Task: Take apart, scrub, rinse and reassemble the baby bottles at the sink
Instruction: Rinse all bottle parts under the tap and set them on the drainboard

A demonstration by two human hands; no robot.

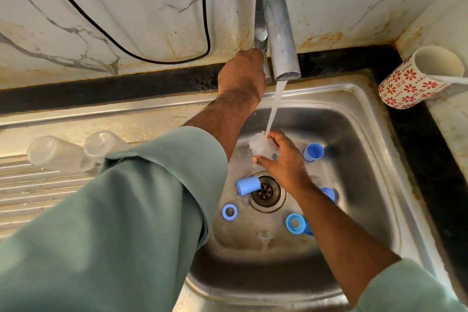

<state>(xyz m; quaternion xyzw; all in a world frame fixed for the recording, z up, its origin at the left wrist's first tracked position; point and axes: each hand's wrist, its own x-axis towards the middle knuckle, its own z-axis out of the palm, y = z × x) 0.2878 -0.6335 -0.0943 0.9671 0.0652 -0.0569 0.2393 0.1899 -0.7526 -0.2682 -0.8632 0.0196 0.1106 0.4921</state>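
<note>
Two hands at work: right hand [283,159] grips a clear bottle part [259,145], fingers curled round it, held under the water stream [274,106] in the upper middle of the sink [374,185]; exact part unclear through the splash. Left hand [240,73] is up at the tap [276,33], wrapped on something at its base at 12 o'clock from the basin; fingers hidden behind the hand, so the hold cannot be told for sure. In the basin, loose blue pieces ring the drain [266,192]: a blue cap [248,185] lying on its side at 9 o'clock, touching the drain rim; a blue ring [229,211] at 8 o'clock; a blue collar [295,223] at 5 o'clock with another blue piece half hidden behind the right forearm; a blue piece [329,194] at 3 o'clock, partly covered by the arm; an upright-tilted blue cup [313,151] at 1 o'clock. Two clear bottles [58,152] lie on their sides on the drainboard [38,185], at 9 o'clock from the basin, side by side. A patterned red-and-white mug [415,81] sits tilted on the counter corner at 2 o'clock. A black cable [152,56] loops on the marble wall.
</note>
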